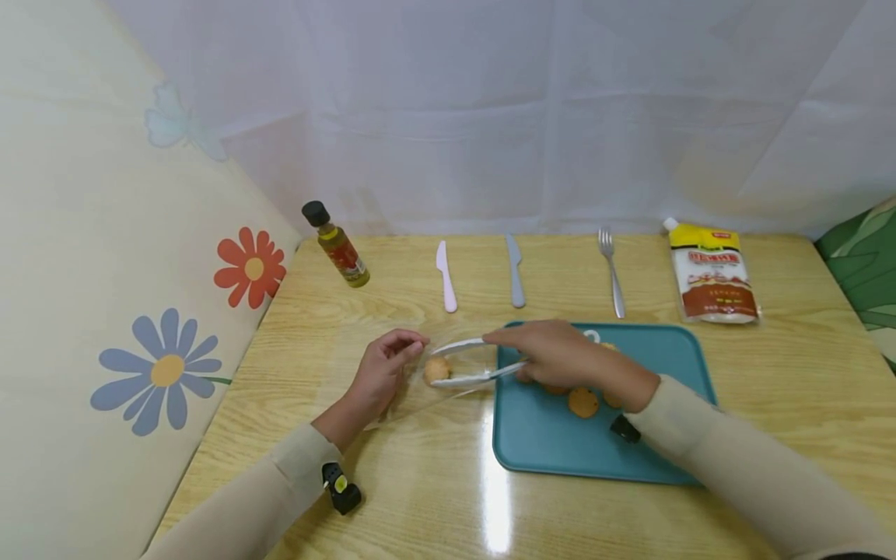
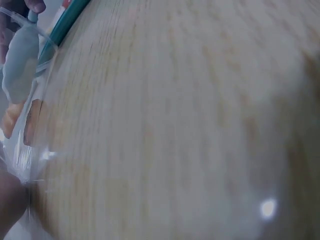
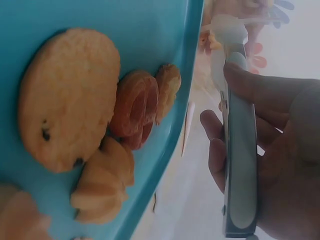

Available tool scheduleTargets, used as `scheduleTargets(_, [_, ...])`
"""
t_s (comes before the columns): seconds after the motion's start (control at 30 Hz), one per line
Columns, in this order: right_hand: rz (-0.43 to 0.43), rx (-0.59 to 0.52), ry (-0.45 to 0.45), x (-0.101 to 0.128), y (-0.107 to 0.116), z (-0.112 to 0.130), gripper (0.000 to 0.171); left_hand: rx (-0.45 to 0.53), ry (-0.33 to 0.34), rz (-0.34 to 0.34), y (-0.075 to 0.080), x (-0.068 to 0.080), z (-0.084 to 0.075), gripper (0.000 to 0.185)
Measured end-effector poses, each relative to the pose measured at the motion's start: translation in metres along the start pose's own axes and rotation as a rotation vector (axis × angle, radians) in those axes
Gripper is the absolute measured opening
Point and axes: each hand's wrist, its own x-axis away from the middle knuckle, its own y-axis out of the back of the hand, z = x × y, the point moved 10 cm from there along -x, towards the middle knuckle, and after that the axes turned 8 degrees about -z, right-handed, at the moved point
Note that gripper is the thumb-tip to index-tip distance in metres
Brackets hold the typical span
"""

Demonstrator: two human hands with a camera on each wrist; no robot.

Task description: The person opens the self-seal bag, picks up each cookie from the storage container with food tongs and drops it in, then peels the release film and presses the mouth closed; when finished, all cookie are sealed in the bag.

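Note:
In the head view my left hand (image 1: 381, 369) pinches the edge of a clear plastic bag (image 1: 413, 404) lying left of the tray. My right hand (image 1: 556, 354) reaches across the tray's left edge, gripping white-tipped tongs (image 1: 465, 380). Between the tong tips is a round golden cookie (image 1: 437, 369), at the bag's mouth beside my left fingers. On the teal tray (image 1: 539, 447) lie several cookies, partly hidden under my right arm. The right wrist view shows a large oval cookie (image 3: 70, 100), a pretzel-shaped one (image 3: 134, 107) and a ridged one (image 3: 102, 182).
Along the back of the wooden table stand or lie an oil bottle (image 1: 344, 253), a pink knife (image 1: 446, 278), a grey knife (image 1: 515, 272), a metal fork (image 1: 613, 272) and a yellow, white and brown pouch (image 1: 714, 272). A flower-printed cloth (image 1: 175, 272) borders the left side.

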Motion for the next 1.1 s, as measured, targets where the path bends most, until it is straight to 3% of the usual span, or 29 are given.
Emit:
scheduleTargets(0.57, [0.008,0.028,-0.013,-0.003,-0.004,0.000,0.067,0.005,-0.024,0.022,-0.002,-0.001,-0.001,0.022])
scheduleTargets(1.1, [-0.019,0.000,-0.003,0.016,0.004,-0.004,0.066,0.021,-0.010,0.000,0.000,-0.002,0.001,0.016])
